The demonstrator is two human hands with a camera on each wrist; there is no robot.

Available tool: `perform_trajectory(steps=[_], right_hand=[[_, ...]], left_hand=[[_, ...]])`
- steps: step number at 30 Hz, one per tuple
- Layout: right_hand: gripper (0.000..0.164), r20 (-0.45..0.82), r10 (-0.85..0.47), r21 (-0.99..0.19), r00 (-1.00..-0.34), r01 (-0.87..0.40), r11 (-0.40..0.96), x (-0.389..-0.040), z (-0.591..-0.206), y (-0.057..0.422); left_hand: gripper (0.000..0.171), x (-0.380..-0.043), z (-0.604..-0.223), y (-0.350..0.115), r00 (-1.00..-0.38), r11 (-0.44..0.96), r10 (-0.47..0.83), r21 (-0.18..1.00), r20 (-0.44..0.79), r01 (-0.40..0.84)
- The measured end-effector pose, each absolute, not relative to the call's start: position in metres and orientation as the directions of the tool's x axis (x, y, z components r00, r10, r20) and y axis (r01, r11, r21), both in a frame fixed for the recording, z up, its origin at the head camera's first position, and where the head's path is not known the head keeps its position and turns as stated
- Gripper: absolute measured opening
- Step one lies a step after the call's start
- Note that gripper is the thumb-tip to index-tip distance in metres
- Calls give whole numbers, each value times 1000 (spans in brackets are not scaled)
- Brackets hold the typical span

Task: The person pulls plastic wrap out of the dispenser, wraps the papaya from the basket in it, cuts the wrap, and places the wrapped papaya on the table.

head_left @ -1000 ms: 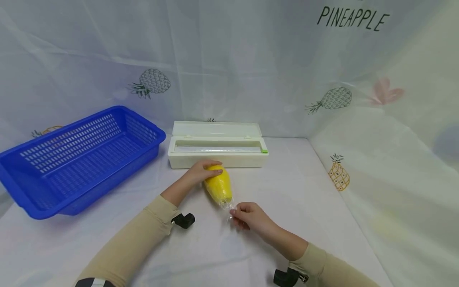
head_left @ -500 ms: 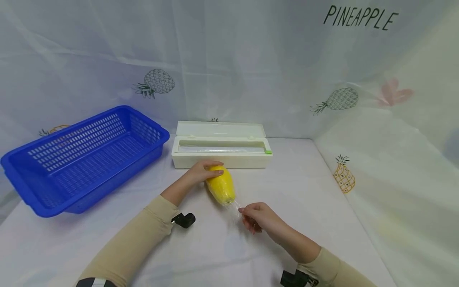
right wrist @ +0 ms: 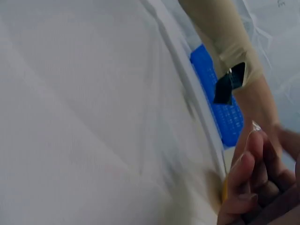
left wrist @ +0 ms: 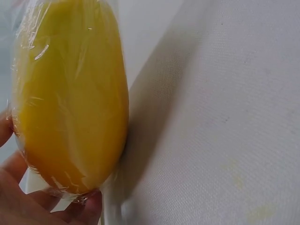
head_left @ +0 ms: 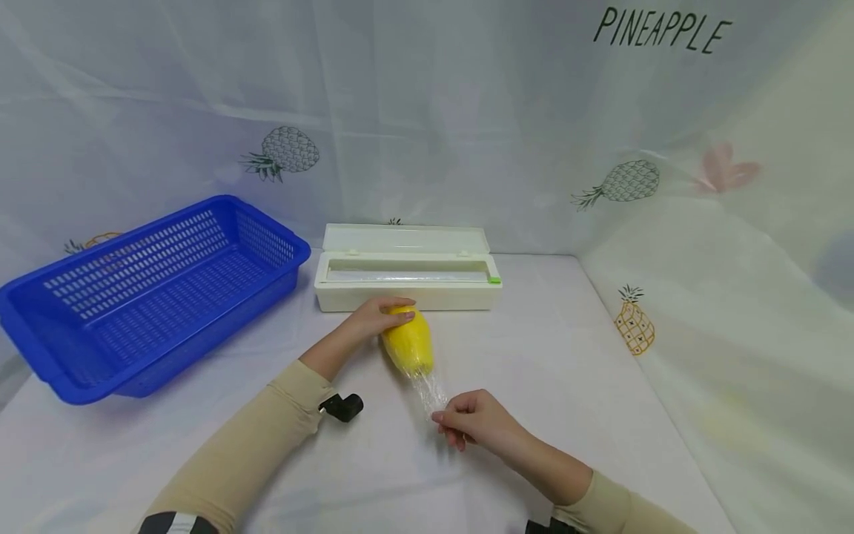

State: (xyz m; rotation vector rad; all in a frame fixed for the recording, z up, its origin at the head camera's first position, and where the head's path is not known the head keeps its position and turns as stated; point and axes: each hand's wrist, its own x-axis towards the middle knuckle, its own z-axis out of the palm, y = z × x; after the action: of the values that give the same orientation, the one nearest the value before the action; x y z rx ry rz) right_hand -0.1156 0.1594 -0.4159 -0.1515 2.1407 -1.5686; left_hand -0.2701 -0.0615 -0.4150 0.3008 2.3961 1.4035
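My left hand [head_left: 373, 319] grips the far end of a smooth, yellow, oblong fruit [head_left: 410, 345] wrapped in clear cling film. Fingers curl round its end in the left wrist view, where film wrinkles shine over the yellow skin [left wrist: 70, 98]. From the near end trails a loose tail of cling film [head_left: 428, 391], drawn out towards me. My right hand [head_left: 482, 424] pinches that tail between thumb and fingertips. Only a small glint of film [right wrist: 256, 126] shows above the right fingers in the right wrist view.
Behind the fruit stands a white cling film dispenser [head_left: 410, 298], its lid raised and a roll inside. A blue perforated basket [head_left: 267, 271] stands at the left. White cloth [head_left: 534, 356] covers the table, and a pineapple-print curtain [head_left: 427, 148] rises behind.
My right hand has drawn back towards me, after a short swing to the right, and the film tail is stretched longer. The left hand keeps its hold on the fruit.
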Motion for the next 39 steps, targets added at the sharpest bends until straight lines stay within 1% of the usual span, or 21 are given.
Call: perform_trajectory(steps=[2,4,6,8,10,12,15,17,19,22,28,30,32,34,36,39], right_hand=[[33,-225,-338,-924,-914,91,371,-118,-414,163],[29,-95,-334,-917,-938,-48,397,-120,-414,167],[32,77,-377,-883,-923,-239,404,-123,-416,170],[39,236,-460,-812,-856,-434,390,-127,-420,174],[47,361,-554,-701,-750,-611,369,-132,-424,177],[59,413,-638,-561,-650,-733,384,-138,-427,180],[72,437,-738,-336,-514,-854,396,-148,-428,183],[72,463,-772,-216,-435,-901,377,-155,-429,182],[63,499,-784,-137,-369,-927,349,-161,-430,181],[48,520,-791,-93,-322,-942,323,-166,-430,176],[30,547,-788,-75,-283,-954,291,-168,-430,172],[25,563,-778,-80,-278,-956,284,-168,-430,171],[21,573,-771,-87,-278,-956,280,-168,-430,170],[19,581,-764,-95,-281,-956,279,-168,-431,170],[18,592,-755,-109,-283,-956,273,-168,-431,170],[19,612,-736,-139,-290,-955,261,-169,-432,171]], left_hand=[[48,-269,-414,-61,-916,489,353,872,-190,7],[48,-269,-413,-61,-915,489,353,872,-195,3],[48,-268,-413,-60,-915,490,349,872,-200,-4],[48,-268,-413,-60,-915,489,349,872,-204,-8],[48,-268,-413,-60,-913,489,351,872,-209,-11],[48,-269,-413,-60,-911,489,358,872,-204,-3],[48,-269,-414,-59,-911,489,358,872,-203,-2],[48,-269,-415,-58,-914,493,352,870,-204,-4],[47,-268,-415,-57,-916,497,343,868,-209,-12],[47,-267,-414,-55,-919,494,341,870,-200,-6],[56,-264,-416,-53,-938,501,326,863,-118,66],[58,-262,-417,-52,-949,527,307,844,-75,104],[58,-257,-416,-52,-960,565,279,813,-27,141],[53,-250,-414,-52,-965,608,256,768,52,202],[42,-241,-409,-52,-957,626,249,730,148,275],[23,-222,-401,-54,-912,576,297,709,284,408]])
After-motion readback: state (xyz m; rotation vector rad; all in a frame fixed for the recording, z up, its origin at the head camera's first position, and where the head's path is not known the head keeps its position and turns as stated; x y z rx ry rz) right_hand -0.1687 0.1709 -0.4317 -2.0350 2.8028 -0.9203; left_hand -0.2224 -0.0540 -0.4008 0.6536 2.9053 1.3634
